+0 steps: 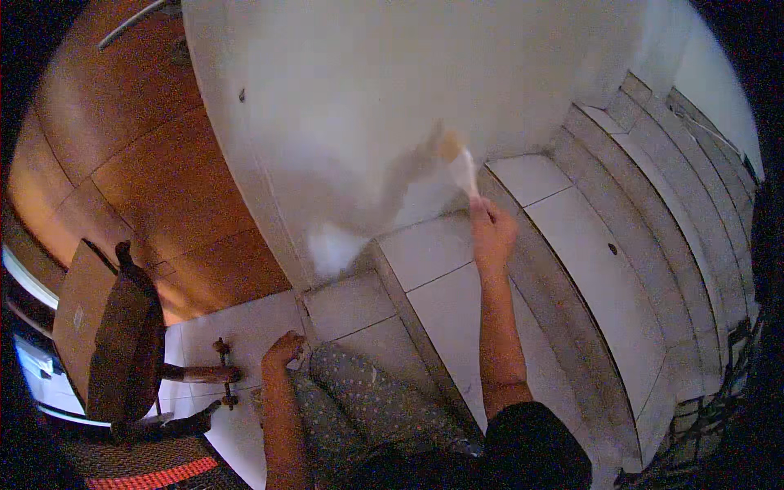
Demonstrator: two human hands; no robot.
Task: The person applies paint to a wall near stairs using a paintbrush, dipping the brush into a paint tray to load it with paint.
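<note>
My right hand point(494, 233) is closed round the pale handle of a brush point(457, 167), whose yellowish, motion-blurred head is against or just in front of the off-white wall point(351, 90). Grey smears and whiter patches spread across the wall's lower part, left of the brush. My left hand point(284, 349) is low beside my dotted grey trousers point(351, 376), its fingers loosely curled and apart, holding nothing that I can see.
Tiled steps point(588, 245) curve up along the right. At left are a wooden door point(139, 180), a dark office-type chair point(106, 327) and a woven mat with a red stripe point(155, 478). Pale floor tiles point(245, 318) lie below the door.
</note>
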